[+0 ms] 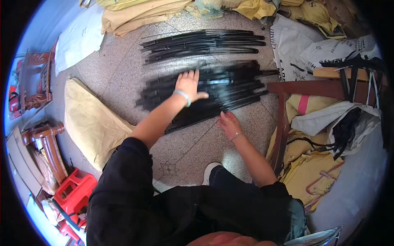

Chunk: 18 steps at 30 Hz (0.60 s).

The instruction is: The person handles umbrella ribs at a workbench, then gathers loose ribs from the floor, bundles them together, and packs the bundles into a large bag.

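A broad pile of long, thin black strips (164,90) lies on the speckled floor, its middle smeared by motion. My left hand (188,85) is open over the left part of this pile, palm down, thumb held away from the fingers. At the pile's near edge is my right hand (230,124), its fingers apart and reaching toward the strips; whether they touch is hard to tell. Farther off, a second, narrower bundle of black strips (201,43) lies roughly parallel to the first.
Yellow sacks (141,14) line the far side. White printed sacks (293,45) and a brown wooden frame (324,91) stand at the right. To the left are a folded tan sack (88,123), a red plastic stool (74,190) and carved wooden furniture (47,145).
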Motion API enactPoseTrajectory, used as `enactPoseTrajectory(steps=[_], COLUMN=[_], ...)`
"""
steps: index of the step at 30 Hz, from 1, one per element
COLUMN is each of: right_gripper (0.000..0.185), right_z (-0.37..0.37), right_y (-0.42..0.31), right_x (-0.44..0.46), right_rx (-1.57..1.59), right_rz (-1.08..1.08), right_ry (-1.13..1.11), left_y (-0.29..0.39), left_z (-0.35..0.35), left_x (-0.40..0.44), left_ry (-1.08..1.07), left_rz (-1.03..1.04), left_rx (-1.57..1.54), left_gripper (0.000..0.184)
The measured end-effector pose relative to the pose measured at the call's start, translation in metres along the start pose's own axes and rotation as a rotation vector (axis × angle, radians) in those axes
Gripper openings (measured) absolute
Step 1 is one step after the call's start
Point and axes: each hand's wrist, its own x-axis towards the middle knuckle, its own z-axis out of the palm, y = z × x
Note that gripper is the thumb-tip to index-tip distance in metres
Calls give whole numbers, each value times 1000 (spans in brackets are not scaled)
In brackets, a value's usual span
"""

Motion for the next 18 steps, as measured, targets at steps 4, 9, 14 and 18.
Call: enactPoseTrajectory(steps=[4, 9, 14, 18], right_gripper=[33, 40, 38, 40], right_z=[0, 2, 14, 28], right_y=[20, 27, 39, 47], right_x=[-16, -28, -15, -25], right_rx=[99, 103, 111, 131], right_rz=[26, 50, -131, -50], right_ry=[97, 198, 25, 0], left_y=[12, 5, 25, 34], left_z=[-20, 20, 29, 22], left_x=[-57, -46, -80, -119], left_ry=[-295, -305, -520, -533], left_rz=[0, -247, -299, -239], left_rx=[-162, -535, -861, -957], left_gripper=[103, 113, 86, 82])
